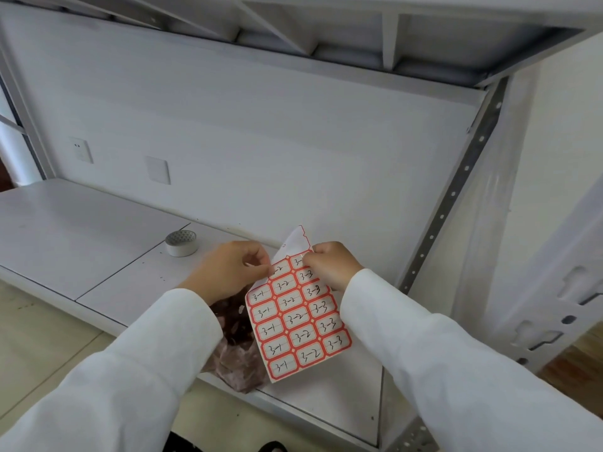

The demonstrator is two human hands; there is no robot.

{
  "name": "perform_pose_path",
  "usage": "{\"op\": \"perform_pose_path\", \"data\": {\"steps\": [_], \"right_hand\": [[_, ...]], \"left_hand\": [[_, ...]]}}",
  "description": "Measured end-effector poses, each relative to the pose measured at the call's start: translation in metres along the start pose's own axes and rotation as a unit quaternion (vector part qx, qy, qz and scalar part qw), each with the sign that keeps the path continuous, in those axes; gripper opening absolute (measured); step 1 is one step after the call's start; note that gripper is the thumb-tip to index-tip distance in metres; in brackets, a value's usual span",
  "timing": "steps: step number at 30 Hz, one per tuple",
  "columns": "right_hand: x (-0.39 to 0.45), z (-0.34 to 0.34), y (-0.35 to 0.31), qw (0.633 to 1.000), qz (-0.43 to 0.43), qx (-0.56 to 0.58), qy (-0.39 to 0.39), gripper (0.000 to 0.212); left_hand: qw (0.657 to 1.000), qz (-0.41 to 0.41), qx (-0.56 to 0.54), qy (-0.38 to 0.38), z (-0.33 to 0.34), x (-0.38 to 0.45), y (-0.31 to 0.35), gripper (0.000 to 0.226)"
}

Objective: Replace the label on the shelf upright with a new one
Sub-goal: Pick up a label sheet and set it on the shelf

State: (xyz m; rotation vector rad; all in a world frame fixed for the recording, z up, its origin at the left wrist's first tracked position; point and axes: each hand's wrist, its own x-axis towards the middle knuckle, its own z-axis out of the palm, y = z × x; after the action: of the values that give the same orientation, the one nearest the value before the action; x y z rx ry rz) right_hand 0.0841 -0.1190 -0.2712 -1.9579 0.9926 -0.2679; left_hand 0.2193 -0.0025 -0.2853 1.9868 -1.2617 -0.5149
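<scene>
- The label sheet [298, 321], a white paper sheet of red-bordered rectangular stickers handwritten 3-1, 3-2 and 3-3 in three columns, hangs tilted between both hands above the front of the white metal shelf board [98, 243].
- The left hand [228, 269] pinches the sheet's upper left edge between thumb and curled fingers.
- The right hand [329, 262] has its fingertips closed on a sticker in the top row, near the sheet's upper right corner.
- Above the fingers, a white flap [295, 239] of the sheet with a red edge stands curled upward; whether it is backing or a peeled label cannot be told.
- Both forearms wear white long sleeves [440, 347].
- Under the left wrist and partly behind the sheet lies a crumpled reddish-brown translucent plastic bag [235, 350] on the shelf board.
- Further left on the board stands a small roll of white tape [180, 243].
- To the right rises the grey perforated metal shelf upright [456, 190], well apart from the hands.
</scene>
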Motion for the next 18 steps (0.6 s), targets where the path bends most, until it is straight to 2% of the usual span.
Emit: {"op": "perform_pose_path", "data": {"steps": [10,18], "right_hand": [[0.0035,0.0008,0.0012,1.000,0.010,-0.028,-0.009,0.017],[0.0027,0.0002,0.0020,0.998,0.041,-0.047,-0.026,0.028]], "left_hand": [[1.000,0.003,-0.018,-0.024,-0.0007,0.0022,-0.0082,0.010],[0.998,0.010,-0.034,-0.043,-0.0007,0.0010,-0.0082,0.009]]}}
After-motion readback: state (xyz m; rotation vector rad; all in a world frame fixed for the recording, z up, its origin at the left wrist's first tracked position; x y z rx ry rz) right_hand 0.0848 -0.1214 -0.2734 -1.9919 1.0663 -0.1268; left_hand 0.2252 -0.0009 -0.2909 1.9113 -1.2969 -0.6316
